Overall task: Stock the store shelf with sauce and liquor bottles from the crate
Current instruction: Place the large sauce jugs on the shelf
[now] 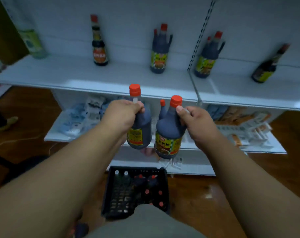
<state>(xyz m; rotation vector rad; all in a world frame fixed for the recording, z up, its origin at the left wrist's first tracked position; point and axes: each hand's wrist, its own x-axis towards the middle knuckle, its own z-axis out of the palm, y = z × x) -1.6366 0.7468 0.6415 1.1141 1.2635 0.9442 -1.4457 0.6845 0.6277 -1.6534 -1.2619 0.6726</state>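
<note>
Dark sauce bottles — left hand [122, 115] grips one [139, 129] | right hand [199, 124] grips another [169, 134]

Head view, downward toward shelf [87, 78]

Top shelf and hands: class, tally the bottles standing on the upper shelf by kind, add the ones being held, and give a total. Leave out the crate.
Dark handled jugs on the shelf: 2
Slim dark sauce bottles on the shelf: 2
Pale green bottle at the shelf's left end: 1
Dark jugs held: 2, left hand and right hand
Total: 7
</note>
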